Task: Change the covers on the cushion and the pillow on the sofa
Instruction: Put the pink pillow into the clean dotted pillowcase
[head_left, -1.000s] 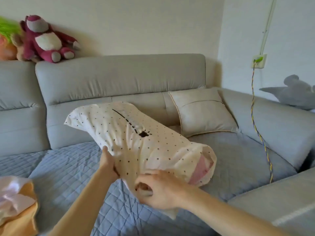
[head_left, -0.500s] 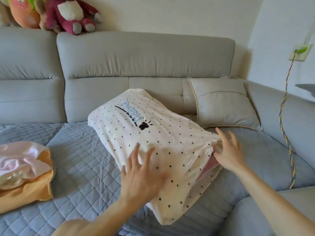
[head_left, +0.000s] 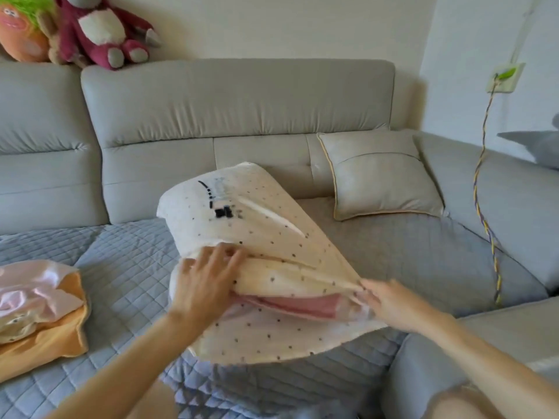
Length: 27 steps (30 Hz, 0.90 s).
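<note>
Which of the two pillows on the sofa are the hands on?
The white polka-dot pillow, pink showing at its open end; left hand and right hand grip it. The plain beige cushion leans untouched on the backrest.

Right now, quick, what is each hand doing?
Left hand: closed, gripping the top edge of the dotted pillowcase at its open end.
Right hand: closed, pinching the corner of that opening.
</note>
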### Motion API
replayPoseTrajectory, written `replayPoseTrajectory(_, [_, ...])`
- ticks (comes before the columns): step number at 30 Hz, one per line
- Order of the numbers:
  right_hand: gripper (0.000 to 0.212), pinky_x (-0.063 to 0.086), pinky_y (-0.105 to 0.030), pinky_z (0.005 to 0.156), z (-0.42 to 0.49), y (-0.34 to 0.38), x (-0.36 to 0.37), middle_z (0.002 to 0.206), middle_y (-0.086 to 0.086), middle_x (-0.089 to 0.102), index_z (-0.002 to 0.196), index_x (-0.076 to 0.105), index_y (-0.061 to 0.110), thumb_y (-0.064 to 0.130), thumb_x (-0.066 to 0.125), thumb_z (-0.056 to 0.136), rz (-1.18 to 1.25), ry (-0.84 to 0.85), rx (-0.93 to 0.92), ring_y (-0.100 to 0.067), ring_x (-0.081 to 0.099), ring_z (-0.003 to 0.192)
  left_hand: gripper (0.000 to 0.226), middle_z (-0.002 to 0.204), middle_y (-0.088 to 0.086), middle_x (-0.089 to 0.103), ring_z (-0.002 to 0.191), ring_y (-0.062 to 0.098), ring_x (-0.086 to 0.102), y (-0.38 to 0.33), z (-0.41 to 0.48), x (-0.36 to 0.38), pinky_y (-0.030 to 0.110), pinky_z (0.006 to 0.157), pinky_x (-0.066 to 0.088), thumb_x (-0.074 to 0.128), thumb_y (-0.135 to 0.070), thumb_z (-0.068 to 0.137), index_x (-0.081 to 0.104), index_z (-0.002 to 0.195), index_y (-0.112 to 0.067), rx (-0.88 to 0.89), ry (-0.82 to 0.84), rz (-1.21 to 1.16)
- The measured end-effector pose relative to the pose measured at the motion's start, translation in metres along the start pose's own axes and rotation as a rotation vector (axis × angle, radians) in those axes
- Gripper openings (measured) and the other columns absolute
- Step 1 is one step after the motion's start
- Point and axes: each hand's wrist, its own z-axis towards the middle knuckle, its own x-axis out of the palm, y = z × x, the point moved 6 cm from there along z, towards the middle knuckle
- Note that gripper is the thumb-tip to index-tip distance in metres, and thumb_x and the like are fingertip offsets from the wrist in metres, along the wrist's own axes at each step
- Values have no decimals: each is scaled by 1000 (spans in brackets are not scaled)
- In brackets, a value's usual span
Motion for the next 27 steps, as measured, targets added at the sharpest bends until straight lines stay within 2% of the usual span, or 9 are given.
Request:
replayPoseTrajectory(4, [25, 33, -26, 52, -21, 22, -19, 66, 5, 66, 81, 70, 23, 44, 62, 92, 294, -117, -132, -2, 51, 53, 85, 89, -4, 55, 71, 23, 61, 33, -31, 9, 33, 46, 47, 88, -61, 44, 51, 116, -32, -70, 197, 57])
replayPoseTrajectory(7, [25, 48, -31, 61, -31, 50, -27, 92, 24, 64, 102, 57, 41, 58, 65, 85, 3, -246, -195, -4, 62, 80, 52, 103, -15, 57, 98, 15, 60, 42, -55, 15, 31, 64, 49, 71, -57, 77, 44, 121, -48, -115, 320, -130])
replayPoseTrajectory(9, [42, 46, -29, 67, -31, 57, -19, 116, 22, 50, 130, 50, 42, 36, 63, 91, -229, -266, -169, -10, 56, 99, 30, 103, -18, 62, 99, 12, 60, 55, -66, 14, 29, 70, 49, 66, -48, 85, 52, 112, -49, -189, 387, -333])
replayPoseTrajectory(11, [46, 39, -25, 71, -25, 59, -17, 125, 12, 49, 125, 58, 28, 4, 60, 86, -33, -361, -162, -15, 52, 108, 15, 98, -22, 62, 95, 10, 61, 66, -74, 6, 34, 73, 53, 61, -36, 90, 56, 101, -45, -227, 355, -370])
replayPoseTrajectory(15, [29, 42, -21, 72, -26, 69, -50, 98, 17, 61, 105, 57, 25, -1, 51, 91, 855, -662, -60, -11, 60, 101, 6, 92, -9, 65, 82, 23, 61, 81, -77, -31, 39, 71, 50, 54, -27, 96, 51, 98, -32, -382, 51, -449])
replayPoseTrajectory(18, [29, 40, -8, 71, -43, 103, -70, 89, 19, 61, 103, 61, 20, 1, 52, 84, 782, -846, -246, 14, 57, 85, 22, 94, 0, 59, 79, 24, 52, 96, -85, -77, 30, 66, 35, 47, -3, 93, 50, 113, -13, -628, -433, -649])
replayPoseTrajectory(20, [19, 36, -8, 52, -38, 125, -47, 68, 14, 57, 91, 63, 14, -2, 56, 83, 471, -698, -299, 11, 53, 59, 25, 94, 3, 57, 84, 29, 54, 114, -102, -71, 29, 63, 33, 42, -3, 90, 51, 113, -6, -841, -577, -908])
replayPoseTrajectory(22, [15, 31, -14, 42, -27, 140, 1, 56, 7, 58, 76, 63, 18, 21, 62, 91, 183, -244, -257, -1, 53, 46, 16, 86, 4, 56, 88, 33, 58, 112, -116, -43, 32, 62, 37, 40, -6, 91, 51, 102, -4, -854, -388, -922])
replayPoseTrajectory(27, [38, 44, -25, 61, -41, 114, 30, 89, 17, 63, 97, 53, 34, 61, 64, 74, -52, -60, -211, -14, 64, 81, 32, 84, -16, 58, 69, 5, 56, 76, -165, 13, 19, 56, 40, 71, -38, 85, 46, 99, -25, -318, 213, -498])
